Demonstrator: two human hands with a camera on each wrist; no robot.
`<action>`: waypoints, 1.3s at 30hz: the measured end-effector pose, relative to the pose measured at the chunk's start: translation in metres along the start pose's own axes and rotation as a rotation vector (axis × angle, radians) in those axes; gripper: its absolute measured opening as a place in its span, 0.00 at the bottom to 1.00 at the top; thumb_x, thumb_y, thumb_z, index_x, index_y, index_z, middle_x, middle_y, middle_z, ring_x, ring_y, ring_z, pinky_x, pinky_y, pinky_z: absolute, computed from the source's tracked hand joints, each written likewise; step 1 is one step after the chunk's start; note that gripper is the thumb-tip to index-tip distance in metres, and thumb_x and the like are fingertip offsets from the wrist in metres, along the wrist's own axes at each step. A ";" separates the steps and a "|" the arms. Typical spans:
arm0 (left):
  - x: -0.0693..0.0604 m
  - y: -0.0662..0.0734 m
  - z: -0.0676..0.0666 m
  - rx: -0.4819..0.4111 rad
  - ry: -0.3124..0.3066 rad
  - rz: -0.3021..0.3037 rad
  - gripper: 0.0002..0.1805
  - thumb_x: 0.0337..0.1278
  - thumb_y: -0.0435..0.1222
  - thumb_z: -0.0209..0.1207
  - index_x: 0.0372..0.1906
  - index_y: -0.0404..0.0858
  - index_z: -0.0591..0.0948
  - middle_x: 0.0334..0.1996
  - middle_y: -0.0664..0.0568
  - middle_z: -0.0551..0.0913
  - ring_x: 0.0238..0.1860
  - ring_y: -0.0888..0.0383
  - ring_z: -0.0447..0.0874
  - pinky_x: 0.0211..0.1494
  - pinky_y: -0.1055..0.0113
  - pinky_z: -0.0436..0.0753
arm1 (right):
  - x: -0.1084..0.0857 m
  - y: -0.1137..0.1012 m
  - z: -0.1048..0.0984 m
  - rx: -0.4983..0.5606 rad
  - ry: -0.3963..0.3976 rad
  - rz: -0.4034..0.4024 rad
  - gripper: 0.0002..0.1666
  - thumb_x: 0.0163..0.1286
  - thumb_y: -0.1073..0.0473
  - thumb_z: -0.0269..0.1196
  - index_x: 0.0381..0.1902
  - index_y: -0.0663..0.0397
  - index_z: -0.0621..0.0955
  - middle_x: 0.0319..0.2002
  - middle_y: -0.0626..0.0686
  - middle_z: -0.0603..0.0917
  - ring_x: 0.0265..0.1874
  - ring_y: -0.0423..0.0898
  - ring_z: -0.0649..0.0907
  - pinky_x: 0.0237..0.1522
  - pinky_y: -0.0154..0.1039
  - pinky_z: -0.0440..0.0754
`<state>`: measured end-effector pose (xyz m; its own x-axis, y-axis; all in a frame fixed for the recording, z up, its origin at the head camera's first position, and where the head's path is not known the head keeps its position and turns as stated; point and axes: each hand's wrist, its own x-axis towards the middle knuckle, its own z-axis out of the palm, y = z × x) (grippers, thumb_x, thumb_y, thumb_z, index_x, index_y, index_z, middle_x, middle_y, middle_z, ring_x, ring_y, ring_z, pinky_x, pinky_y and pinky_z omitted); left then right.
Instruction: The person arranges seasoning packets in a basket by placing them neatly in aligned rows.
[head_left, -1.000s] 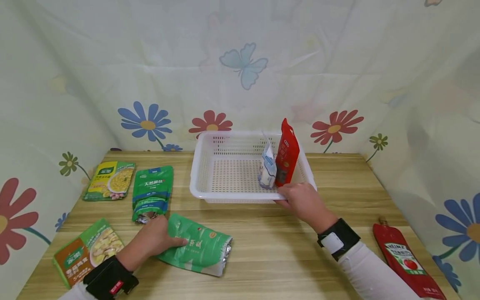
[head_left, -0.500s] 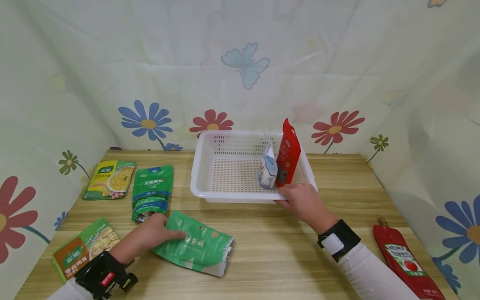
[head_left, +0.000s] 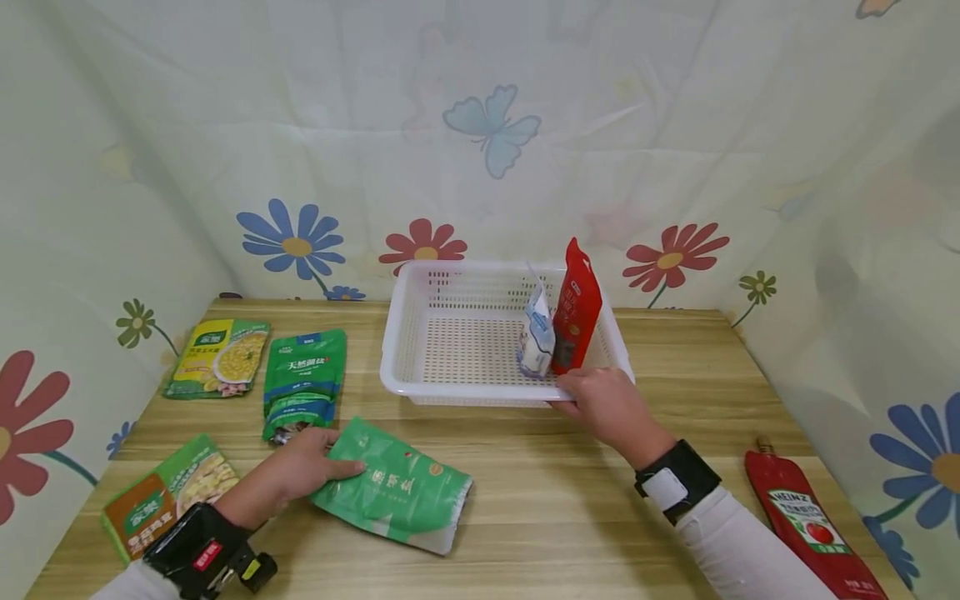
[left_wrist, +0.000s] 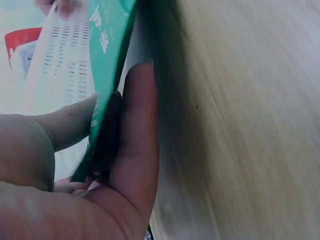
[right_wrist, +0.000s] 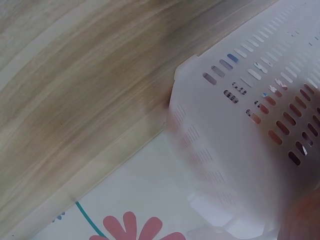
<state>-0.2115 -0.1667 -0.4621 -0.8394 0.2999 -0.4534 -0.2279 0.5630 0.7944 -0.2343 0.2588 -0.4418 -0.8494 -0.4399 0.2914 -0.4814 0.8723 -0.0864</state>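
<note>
My left hand [head_left: 300, 468] pinches the left end of a green pouch [head_left: 401, 492], thumb on its printed face and fingers behind. In the left wrist view the pouch [left_wrist: 111, 45] stands between thumb and fingers, tilted off the wood. My right hand [head_left: 611, 410] grips the near rim of a white plastic basket [head_left: 480, 390] at its right corner. Inside the basket, a small white-and-blue packet [head_left: 536, 337] and a tall red pouch [head_left: 577, 308] stand side by side at the right. The right wrist view shows the basket's slotted wall [right_wrist: 215, 115]; only a blurred bit of hand appears there.
Left of the basket lie a green-and-blue pouch [head_left: 303, 383], a yellow-green soup packet [head_left: 217, 358] and a brown-green packet [head_left: 142, 508], partly behind the left forearm. A red Heinz ketchup pouch [head_left: 810, 521] lies at the right edge. Floral cloth [head_left: 360, 167] encloses the wooden table [head_left: 555, 517].
My left hand has shifted slightly left, its fingers now behind the green pouch, whose held end has risen a little. The right hand stays on the basket rim.
</note>
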 end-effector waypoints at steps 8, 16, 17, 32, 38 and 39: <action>-0.001 -0.002 -0.001 -0.200 -0.088 -0.053 0.20 0.65 0.31 0.61 0.58 0.25 0.77 0.34 0.50 0.90 0.32 0.57 0.90 0.38 0.62 0.89 | 0.000 0.000 0.000 0.000 -0.012 0.007 0.20 0.56 0.51 0.80 0.44 0.52 0.89 0.35 0.51 0.92 0.28 0.45 0.86 0.38 0.42 0.88; -0.001 0.000 0.001 -0.333 -0.144 -0.087 0.23 0.60 0.30 0.61 0.59 0.27 0.74 0.38 0.48 0.89 0.36 0.56 0.91 0.41 0.61 0.90 | 0.000 0.000 0.000 -0.006 -0.009 0.005 0.20 0.56 0.50 0.80 0.43 0.52 0.89 0.35 0.51 0.91 0.29 0.46 0.87 0.39 0.43 0.89; -0.001 0.000 0.001 -0.344 -0.155 -0.079 0.23 0.59 0.30 0.60 0.59 0.27 0.73 0.38 0.48 0.89 0.36 0.56 0.91 0.41 0.61 0.90 | 0.000 0.000 0.000 -0.009 -0.009 0.005 0.20 0.56 0.50 0.80 0.43 0.52 0.89 0.35 0.51 0.91 0.29 0.46 0.87 0.39 0.44 0.89; -0.003 0.006 0.008 -0.503 -0.263 -0.049 0.21 0.68 0.39 0.64 0.58 0.30 0.78 0.41 0.46 0.91 0.41 0.52 0.92 0.45 0.57 0.89 | 0.000 0.003 0.004 -0.032 0.022 -0.037 0.18 0.56 0.50 0.79 0.40 0.52 0.89 0.32 0.51 0.91 0.27 0.46 0.86 0.38 0.43 0.89; -0.003 0.010 0.012 -0.450 -0.225 -0.045 0.21 0.68 0.36 0.63 0.58 0.27 0.76 0.41 0.44 0.91 0.40 0.50 0.93 0.44 0.55 0.89 | 0.001 0.002 0.004 -0.030 0.023 -0.033 0.18 0.56 0.50 0.79 0.40 0.52 0.89 0.32 0.51 0.91 0.27 0.46 0.86 0.37 0.43 0.89; -0.004 0.011 0.013 -0.427 -0.213 -0.041 0.21 0.68 0.36 0.63 0.58 0.27 0.76 0.40 0.44 0.91 0.40 0.51 0.93 0.43 0.55 0.89 | 0.001 0.002 0.004 -0.031 0.025 -0.032 0.18 0.56 0.50 0.80 0.40 0.52 0.89 0.32 0.51 0.91 0.27 0.46 0.87 0.37 0.43 0.89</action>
<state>-0.2048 -0.1517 -0.4567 -0.7160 0.4601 -0.5250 -0.4783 0.2244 0.8490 -0.2367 0.2598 -0.4454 -0.8279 -0.4626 0.3172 -0.5011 0.8641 -0.0476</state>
